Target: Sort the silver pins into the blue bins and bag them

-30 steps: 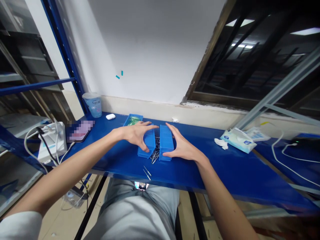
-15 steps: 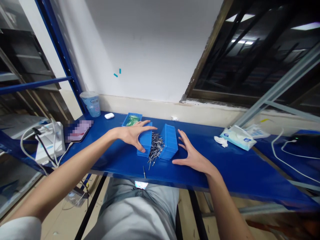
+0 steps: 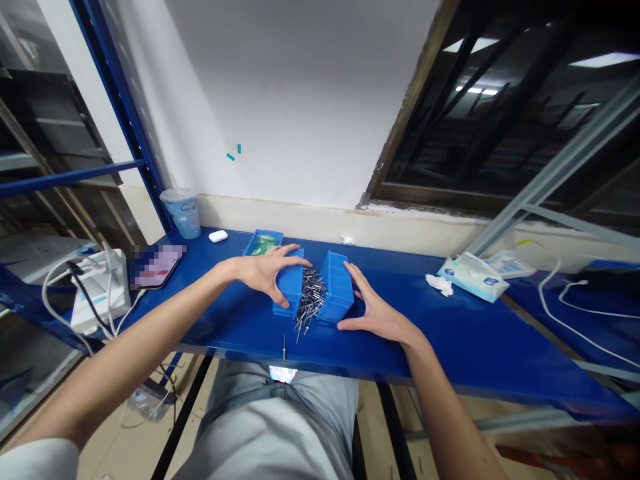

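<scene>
blue table | shiny pins between blue bins | left fingers clamped on left bin, right fingers apart

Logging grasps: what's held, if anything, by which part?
The left hand holds the left blue bin by its near and far ends; the right hand spans the right bin, but whether it grips is unclear.

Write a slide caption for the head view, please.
Left hand and right hand at two blue bins, loose metal pins piled between them.
</scene>
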Action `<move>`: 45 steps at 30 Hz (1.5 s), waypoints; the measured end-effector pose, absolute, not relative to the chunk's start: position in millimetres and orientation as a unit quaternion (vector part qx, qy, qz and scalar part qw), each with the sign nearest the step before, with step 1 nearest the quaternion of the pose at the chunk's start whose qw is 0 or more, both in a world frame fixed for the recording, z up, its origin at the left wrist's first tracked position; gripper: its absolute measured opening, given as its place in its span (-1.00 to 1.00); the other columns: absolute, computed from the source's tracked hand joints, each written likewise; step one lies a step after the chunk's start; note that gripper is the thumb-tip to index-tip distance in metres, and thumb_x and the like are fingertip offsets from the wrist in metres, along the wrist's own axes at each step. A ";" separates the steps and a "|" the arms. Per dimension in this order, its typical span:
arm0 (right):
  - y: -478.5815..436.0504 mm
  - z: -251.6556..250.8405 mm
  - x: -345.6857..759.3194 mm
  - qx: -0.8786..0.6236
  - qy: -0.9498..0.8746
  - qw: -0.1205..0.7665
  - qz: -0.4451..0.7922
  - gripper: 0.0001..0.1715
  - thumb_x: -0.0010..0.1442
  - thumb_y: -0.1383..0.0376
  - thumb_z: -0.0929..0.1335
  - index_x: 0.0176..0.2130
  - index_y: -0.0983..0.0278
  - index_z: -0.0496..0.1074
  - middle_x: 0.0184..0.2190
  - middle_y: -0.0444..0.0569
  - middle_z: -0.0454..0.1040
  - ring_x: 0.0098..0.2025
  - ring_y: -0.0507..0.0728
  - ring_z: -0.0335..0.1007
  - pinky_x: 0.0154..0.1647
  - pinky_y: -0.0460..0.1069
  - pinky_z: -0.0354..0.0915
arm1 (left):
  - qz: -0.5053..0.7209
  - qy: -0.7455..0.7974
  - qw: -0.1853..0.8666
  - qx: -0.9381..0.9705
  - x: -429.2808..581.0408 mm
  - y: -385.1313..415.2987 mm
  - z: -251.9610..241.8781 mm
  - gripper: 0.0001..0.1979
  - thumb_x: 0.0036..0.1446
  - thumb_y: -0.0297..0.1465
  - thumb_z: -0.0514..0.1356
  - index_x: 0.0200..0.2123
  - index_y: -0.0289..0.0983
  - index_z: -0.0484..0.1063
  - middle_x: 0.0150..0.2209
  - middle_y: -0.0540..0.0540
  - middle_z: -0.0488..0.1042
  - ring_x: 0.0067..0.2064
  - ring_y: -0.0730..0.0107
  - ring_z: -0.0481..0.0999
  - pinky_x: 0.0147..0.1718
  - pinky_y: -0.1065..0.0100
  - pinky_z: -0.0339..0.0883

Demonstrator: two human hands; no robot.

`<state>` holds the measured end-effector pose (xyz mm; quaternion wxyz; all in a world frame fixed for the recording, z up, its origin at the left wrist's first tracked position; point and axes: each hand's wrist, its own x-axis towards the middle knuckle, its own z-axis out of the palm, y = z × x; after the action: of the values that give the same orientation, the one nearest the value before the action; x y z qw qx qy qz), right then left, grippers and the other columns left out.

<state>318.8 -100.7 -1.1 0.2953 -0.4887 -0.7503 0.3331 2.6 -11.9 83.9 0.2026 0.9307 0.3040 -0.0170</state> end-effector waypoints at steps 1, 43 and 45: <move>-99.7 -0.8 318.2 -0.487 -0.753 0.296 0.329 0.52 -0.01 -0.09 0.60 0.51 -0.21 -0.37 0.58 -0.14 -0.48 0.59 0.39 -0.48 0.51 0.44 -0.10 | -0.016 0.306 0.201 0.930 3.0 -11.6 83.5 0.15 -0.14 -0.02 0.51 0.46 0.03 0.07 0.57 -0.21 -0.38 0.53 -0.37 -0.33 0.39 -0.32 -0.09; -43.3 88.5 327.6 -0.481 -0.850 0.093 0.195 0.50 -0.18 -0.15 0.64 0.51 -0.16 -0.08 0.47 0.00 -0.01 0.47 0.60 -0.03 0.43 0.44 0.10 | -0.069 0.302 0.132 0.942 42.9 -10.9 133.0 0.13 -0.24 0.01 0.49 0.43 0.10 0.18 0.56 -0.08 -0.24 0.50 -0.49 -0.24 0.33 -0.38 -0.03; -42.5 101.5 332.9 -0.511 -0.838 0.073 0.174 0.47 -0.14 -0.17 0.61 0.51 -0.15 -0.09 0.45 0.04 0.00 0.46 0.60 -0.01 0.42 0.44 0.11 | -0.064 0.299 0.134 0.943 41.8 -7.5 136.8 0.04 -0.20 0.03 0.48 0.39 0.11 0.25 0.57 -0.05 -0.29 0.50 -0.52 -0.28 0.34 -0.40 -0.06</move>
<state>332.9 -42.5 101.5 0.0726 -0.5112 -0.8384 0.1743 41.8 -7.5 136.8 0.1341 0.9427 0.2989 -0.0638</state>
